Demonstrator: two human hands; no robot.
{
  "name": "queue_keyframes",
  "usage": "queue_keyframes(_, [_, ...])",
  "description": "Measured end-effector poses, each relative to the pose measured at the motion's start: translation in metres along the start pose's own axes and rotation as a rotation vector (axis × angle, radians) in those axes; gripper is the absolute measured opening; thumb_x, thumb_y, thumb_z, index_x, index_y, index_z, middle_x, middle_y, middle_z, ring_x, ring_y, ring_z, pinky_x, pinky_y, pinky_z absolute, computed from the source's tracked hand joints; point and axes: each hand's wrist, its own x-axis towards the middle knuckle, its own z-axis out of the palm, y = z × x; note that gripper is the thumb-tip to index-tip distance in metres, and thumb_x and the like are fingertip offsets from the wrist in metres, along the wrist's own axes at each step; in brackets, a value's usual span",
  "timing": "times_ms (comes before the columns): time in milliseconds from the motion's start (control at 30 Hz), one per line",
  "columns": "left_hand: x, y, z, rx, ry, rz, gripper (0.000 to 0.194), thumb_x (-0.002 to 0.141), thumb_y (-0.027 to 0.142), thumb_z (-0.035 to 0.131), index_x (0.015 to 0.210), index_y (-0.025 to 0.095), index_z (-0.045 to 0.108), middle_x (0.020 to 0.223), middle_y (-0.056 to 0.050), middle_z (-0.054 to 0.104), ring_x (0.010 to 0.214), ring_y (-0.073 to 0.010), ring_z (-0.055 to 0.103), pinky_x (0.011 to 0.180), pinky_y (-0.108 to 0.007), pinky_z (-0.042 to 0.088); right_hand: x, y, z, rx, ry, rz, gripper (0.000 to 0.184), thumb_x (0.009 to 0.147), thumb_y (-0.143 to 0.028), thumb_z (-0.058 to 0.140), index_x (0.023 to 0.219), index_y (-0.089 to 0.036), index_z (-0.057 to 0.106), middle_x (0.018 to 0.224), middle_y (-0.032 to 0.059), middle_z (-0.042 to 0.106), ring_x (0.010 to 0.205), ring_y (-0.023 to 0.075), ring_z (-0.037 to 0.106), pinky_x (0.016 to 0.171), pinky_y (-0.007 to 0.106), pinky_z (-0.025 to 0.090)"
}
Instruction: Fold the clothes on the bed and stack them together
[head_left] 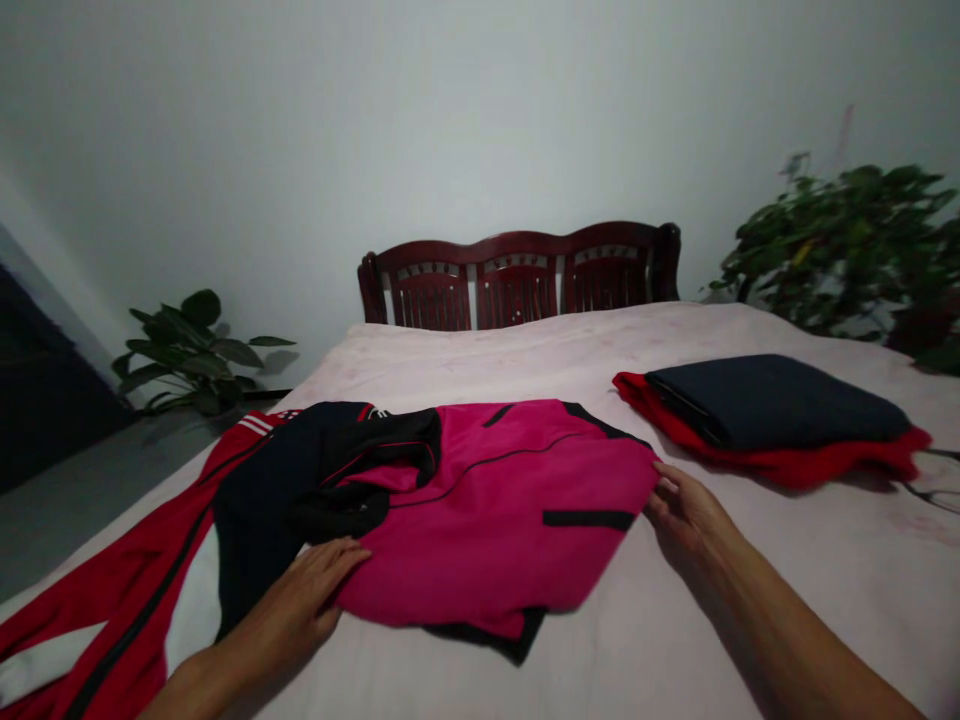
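A bright pink jacket (480,540) with black trim, black pocket strips and a black collar lies flat on the bed in front of me. Its sleeves are mostly tucked out of sight, and a bit of black cuff pokes out below the near edge. My left hand (326,580) grips the jacket's near left edge, fingers on top and thumb at the side. At the right end, the hem corner is pinched between the thumb and fingers of my right hand (679,505). Left of the pink jacket, partly under its collar, spreads a red, navy and white jacket (255,510).
On the right of the pale pink bedsheet (645,650) sits a folded navy garment (780,400) over a red one (806,468), with thin wire loops (934,495) beside them. A dark wooden headboard (517,270) stands behind. Leafy plants (187,350) flank the bed.
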Motion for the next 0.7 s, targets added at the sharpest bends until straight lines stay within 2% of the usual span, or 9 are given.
queue_keyframes(67, [-0.001,-0.005,0.012,-0.016,0.064,-0.021,0.051,0.088,0.020,0.049,0.139,0.028,0.057,0.145,-0.003,0.052,0.137,-0.0217,0.046,0.118,-0.042,0.033,-0.019,0.016,0.001,0.032,-0.032,-0.057,0.028,0.070,-0.005,0.062,0.094,-0.016,0.054,0.081,0.0023,0.066,0.070,0.0119,0.065,0.063,0.021,0.056])
queue_keyframes(200, [0.007,-0.003,0.011,-0.214,0.125,-0.133,0.037,0.097,0.041,0.046,0.123,0.025,0.065,0.131,-0.004,0.062,0.126,-0.0225,0.054,0.112,-0.039,0.038,-0.067,0.063,-0.010,-0.264,-0.102,-0.131,0.051,0.060,-0.013,0.071,0.107,-0.018,0.052,0.090,0.0033,0.067,0.075,0.0147,0.065,0.068,0.026,0.054])
queue_keyframes(267, [0.014,0.001,0.001,-0.353,0.117,-0.192,0.037,0.098,0.045,0.043,0.117,0.023,0.066,0.124,-0.005,0.065,0.118,-0.0215,0.058,0.105,-0.035,0.042,-0.089,0.084,-0.018,-0.537,-0.308,-0.189,0.030,0.067,-0.019,0.064,0.095,-0.017,0.054,0.083,0.0034,0.064,0.071,0.0147,0.061,0.063,0.026,0.049])
queue_keyframes(333, [0.022,0.006,-0.011,-0.482,0.133,-0.225,0.039,0.100,0.048,0.039,0.112,0.021,0.064,0.117,-0.005,0.066,0.110,-0.0197,0.060,0.097,-0.031,0.043,-0.109,0.098,-0.022,-0.861,-0.582,-0.280,0.016,0.074,-0.021,0.055,0.088,-0.015,0.060,0.085,0.0057,0.064,0.078,0.0161,0.060,0.071,0.029,0.049])
queue_keyframes(400, [0.031,0.008,-0.021,-0.561,0.205,-0.249,0.041,0.100,0.049,0.039,0.111,0.019,0.063,0.112,-0.004,0.066,0.106,-0.0190,0.061,0.093,-0.029,0.042,-0.124,0.108,-0.017,-1.167,-0.791,-0.442,0.035,0.078,-0.023,0.055,0.110,-0.017,0.066,0.112,0.0092,0.065,0.105,0.0209,0.059,0.095,0.036,0.047])
queue_keyframes(433, [0.035,0.009,-0.025,-0.581,0.252,-0.264,0.041,0.099,0.050,0.041,0.111,0.018,0.063,0.109,-0.005,0.067,0.104,-0.0191,0.060,0.091,-0.028,0.042,-0.130,0.112,-0.011,-1.299,-0.842,-0.530,0.049,0.078,-0.023,0.056,0.126,-0.019,0.062,0.130,0.0098,0.059,0.120,0.0236,0.053,0.106,0.041,0.040])
queue_keyframes(500, [0.044,0.009,-0.032,-0.602,0.335,-0.284,0.043,0.097,0.051,0.043,0.110,0.016,0.063,0.104,-0.005,0.067,0.099,-0.0196,0.060,0.088,-0.028,0.041,-0.136,0.120,0.006,-1.502,-0.821,-0.677,0.070,0.077,-0.024,0.059,0.146,-0.020,0.048,0.149,0.0099,0.044,0.136,0.0272,0.039,0.116,0.046,0.028])
queue_keyframes(567, [0.051,0.010,-0.039,-0.609,0.390,-0.287,0.044,0.095,0.053,0.044,0.108,0.016,0.064,0.099,-0.004,0.066,0.095,-0.0197,0.060,0.085,-0.027,0.041,-0.135,0.129,0.027,-1.596,-0.696,-0.752,0.072,0.076,-0.025,0.061,0.146,-0.018,0.047,0.148,0.0112,0.043,0.132,0.0295,0.039,0.113,0.047,0.030])
queue_keyframes(700, [0.061,0.010,-0.056,-0.560,0.421,-0.277,0.045,0.093,0.055,0.043,0.101,0.017,0.065,0.094,-0.002,0.066,0.091,-0.0192,0.059,0.080,-0.026,0.040,-0.117,0.138,0.061,-1.594,-0.539,-0.877,0.036,0.082,-0.022,0.052,0.115,-0.018,0.065,0.124,0.0099,0.058,0.114,0.0291,0.048,0.096,0.045,0.038])
